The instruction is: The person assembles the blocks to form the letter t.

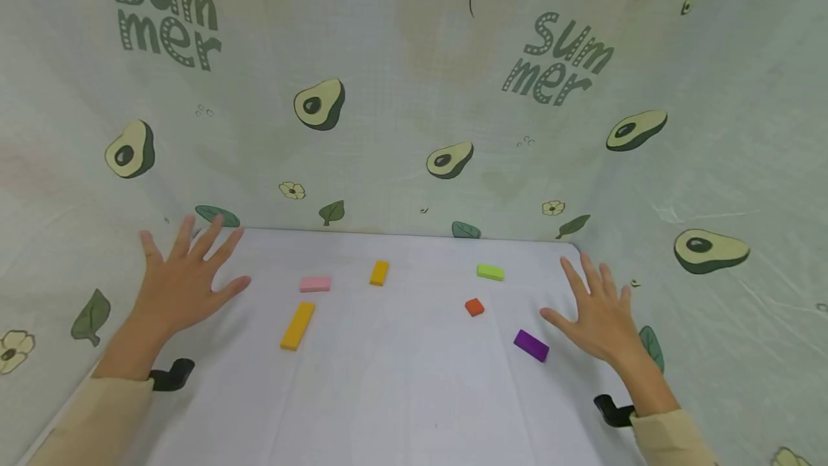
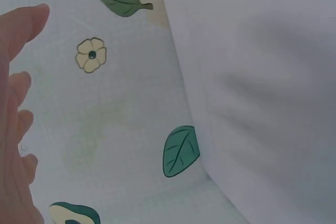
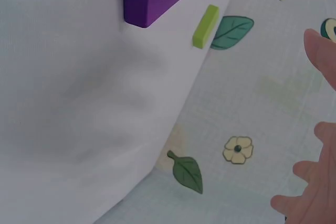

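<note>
My left hand (image 1: 181, 286) hovers over the left side of the white table, fingers spread, holding nothing. Nearest to it are a pink block (image 1: 315, 284) and a long yellow-orange block (image 1: 298, 326). A shorter yellow-orange block (image 1: 379, 272) lies farther back, near the middle. Over the right edge, my right hand (image 1: 601, 318) is also spread and holds nothing. A purple block (image 1: 532, 346) lies just left of it, large in the right wrist view too. Behind that are a small orange-red block (image 1: 474, 307) and a lime green block (image 1: 490, 272).
A white cloth covers the table (image 1: 401, 394). Hanging fabric (image 1: 388, 42) printed with avocados, leaves and flowers rises at the back and both sides. Black straps with a protruding piece (image 1: 173, 375) sit at both wrists, by the beige sleeves (image 1: 97, 423).
</note>
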The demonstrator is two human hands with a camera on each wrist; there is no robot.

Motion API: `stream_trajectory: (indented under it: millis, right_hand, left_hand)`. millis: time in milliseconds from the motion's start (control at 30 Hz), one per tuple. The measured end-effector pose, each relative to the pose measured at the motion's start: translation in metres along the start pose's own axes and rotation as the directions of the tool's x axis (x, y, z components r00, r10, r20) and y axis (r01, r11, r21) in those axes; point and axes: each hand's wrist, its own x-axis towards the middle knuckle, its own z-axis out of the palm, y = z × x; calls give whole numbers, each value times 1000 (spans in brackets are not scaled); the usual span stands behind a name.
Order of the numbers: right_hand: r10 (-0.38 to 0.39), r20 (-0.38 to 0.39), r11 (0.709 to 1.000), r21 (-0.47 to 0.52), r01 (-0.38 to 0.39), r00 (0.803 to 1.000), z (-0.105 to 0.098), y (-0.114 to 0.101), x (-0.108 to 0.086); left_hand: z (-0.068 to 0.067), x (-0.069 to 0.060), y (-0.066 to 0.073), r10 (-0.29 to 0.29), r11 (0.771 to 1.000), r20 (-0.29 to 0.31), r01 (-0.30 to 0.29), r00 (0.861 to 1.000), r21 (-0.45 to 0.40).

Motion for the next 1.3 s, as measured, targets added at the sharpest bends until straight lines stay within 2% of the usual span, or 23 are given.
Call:
stream_trajectory:
  millis: [467, 600, 767, 1033, 1300]
  right_hand:
    - [14, 60, 1000, 3, -14, 998, 1, -9, 11]
    - [5, 61, 1000, 4, -6, 998, 3, -7, 13]
    - [4, 54, 1000, 0, -4, 999, 4, -6, 16]
    - [-1, 58, 1000, 9, 0, 998, 9, -5, 19]
    - [-17, 48, 1000, 18, 17, 999, 11, -8, 24]
  left_hand:
    - [14, 12, 12, 30, 999, 28, -29, 999, -33]
    - [19, 16, 16, 53, 997, 23, -52, 998, -55]
    - [28, 23, 21, 74, 990, 54, -67, 996, -126]
    - [44, 35, 32, 129, 963, 106, -99, 986, -249]
    - [55, 48, 43, 109, 919, 217, -16, 970, -393]
